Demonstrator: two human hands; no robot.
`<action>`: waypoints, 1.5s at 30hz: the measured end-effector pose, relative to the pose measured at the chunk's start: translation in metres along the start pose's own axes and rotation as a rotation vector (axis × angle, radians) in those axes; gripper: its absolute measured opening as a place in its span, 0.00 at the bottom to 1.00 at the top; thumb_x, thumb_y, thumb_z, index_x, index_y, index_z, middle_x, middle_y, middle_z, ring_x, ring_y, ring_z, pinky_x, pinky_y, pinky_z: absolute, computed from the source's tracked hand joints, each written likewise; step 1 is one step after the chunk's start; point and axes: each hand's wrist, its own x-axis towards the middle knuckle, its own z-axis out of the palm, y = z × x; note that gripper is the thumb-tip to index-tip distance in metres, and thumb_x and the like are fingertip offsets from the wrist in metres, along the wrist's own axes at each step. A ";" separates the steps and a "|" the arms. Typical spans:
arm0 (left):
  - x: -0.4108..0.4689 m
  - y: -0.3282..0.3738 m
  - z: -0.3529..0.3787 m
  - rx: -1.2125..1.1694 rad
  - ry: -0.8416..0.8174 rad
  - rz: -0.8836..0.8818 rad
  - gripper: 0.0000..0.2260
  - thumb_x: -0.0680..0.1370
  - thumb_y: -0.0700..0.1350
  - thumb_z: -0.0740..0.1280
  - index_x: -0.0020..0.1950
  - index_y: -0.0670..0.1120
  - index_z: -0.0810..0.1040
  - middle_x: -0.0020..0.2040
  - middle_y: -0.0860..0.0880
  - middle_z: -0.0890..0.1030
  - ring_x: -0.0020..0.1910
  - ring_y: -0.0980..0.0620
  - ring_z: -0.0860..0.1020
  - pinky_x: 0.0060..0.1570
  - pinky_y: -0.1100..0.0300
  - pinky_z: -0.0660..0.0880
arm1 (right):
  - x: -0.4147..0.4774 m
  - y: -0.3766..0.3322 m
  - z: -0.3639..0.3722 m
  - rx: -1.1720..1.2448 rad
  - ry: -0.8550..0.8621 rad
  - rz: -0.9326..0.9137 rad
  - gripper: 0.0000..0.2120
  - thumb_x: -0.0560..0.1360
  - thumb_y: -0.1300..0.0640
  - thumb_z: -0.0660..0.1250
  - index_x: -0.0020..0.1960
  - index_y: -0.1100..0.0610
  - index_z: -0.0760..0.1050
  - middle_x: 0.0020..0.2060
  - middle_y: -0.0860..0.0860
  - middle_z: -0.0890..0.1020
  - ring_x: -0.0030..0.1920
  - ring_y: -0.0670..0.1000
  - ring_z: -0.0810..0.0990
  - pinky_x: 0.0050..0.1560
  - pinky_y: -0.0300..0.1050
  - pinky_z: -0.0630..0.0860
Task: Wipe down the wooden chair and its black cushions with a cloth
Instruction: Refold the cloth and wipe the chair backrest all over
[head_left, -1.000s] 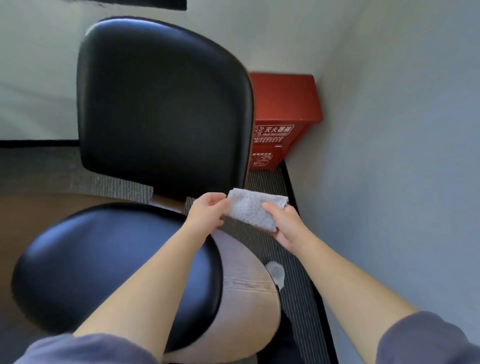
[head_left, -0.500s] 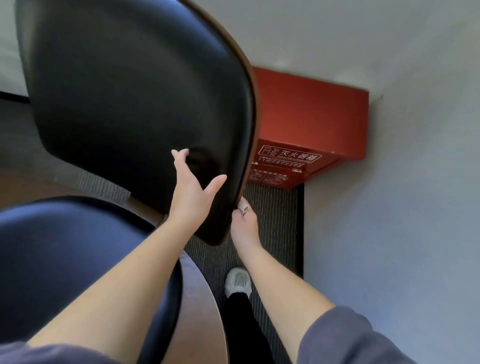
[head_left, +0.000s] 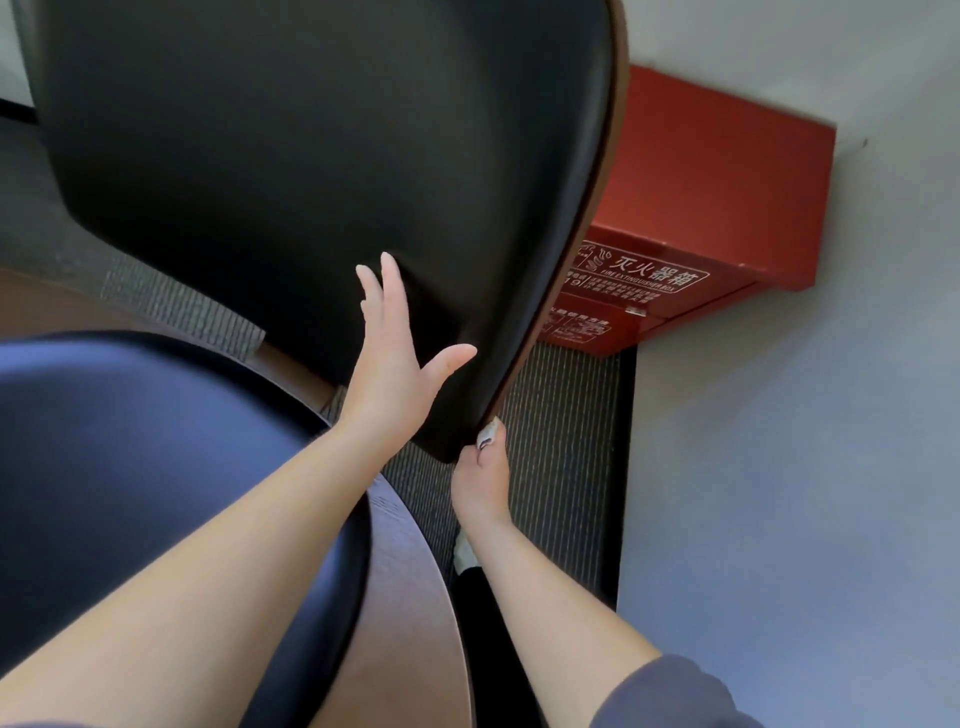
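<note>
**Status: backrest edge, wipe in hand**

1. The left hand (head_left: 387, 364) lies flat on the back cushion (head_left: 311, 156) near its 5 o'clock corner. The grip is fully open, with fingers straight and thumb spread, and it holds nothing. It appears to be steadying the backrest.
2. The right hand (head_left: 480, 478) sits at the same corner, under the wooden rim (head_left: 597, 218). A scrap of the white cloth (head_left: 487, 435) shows at the thumb, pinched against the rim. The fingers are hidden behind the backrest.
3. The seat cushion (head_left: 156, 493) lies at 8 o'clock in the view, with the wooden seat shell (head_left: 410, 571) at its 4 o'clock side.
4. A red fire-extinguisher box (head_left: 701, 208) stands at 2 o'clock.

**Progress (judgement):** The cloth is on the backrest's wood. No surface shows wipe marks, so finished areas cannot be confirmed. Both cushion faces and the seat shell should be treated as left to do.
</note>
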 end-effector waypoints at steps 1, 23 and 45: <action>-0.001 -0.007 0.001 0.011 -0.005 0.020 0.47 0.75 0.56 0.69 0.79 0.51 0.35 0.79 0.48 0.35 0.79 0.48 0.44 0.73 0.55 0.56 | 0.000 0.008 0.002 -0.013 -0.002 0.014 0.23 0.81 0.67 0.52 0.74 0.54 0.61 0.64 0.53 0.75 0.63 0.50 0.74 0.68 0.46 0.69; -0.002 -0.021 -0.038 0.082 -0.115 0.090 0.38 0.80 0.53 0.65 0.80 0.57 0.41 0.80 0.52 0.40 0.78 0.48 0.54 0.68 0.59 0.57 | -0.023 -0.056 0.000 -0.117 0.198 -0.718 0.34 0.82 0.68 0.51 0.74 0.52 0.31 0.76 0.49 0.34 0.76 0.43 0.35 0.71 0.27 0.40; 0.073 0.088 -0.116 0.221 -0.092 0.218 0.30 0.84 0.46 0.56 0.79 0.58 0.41 0.79 0.55 0.34 0.79 0.47 0.41 0.72 0.49 0.58 | 0.023 -0.307 -0.059 -0.807 0.229 -1.233 0.28 0.77 0.64 0.51 0.77 0.63 0.57 0.77 0.58 0.60 0.77 0.55 0.57 0.76 0.52 0.55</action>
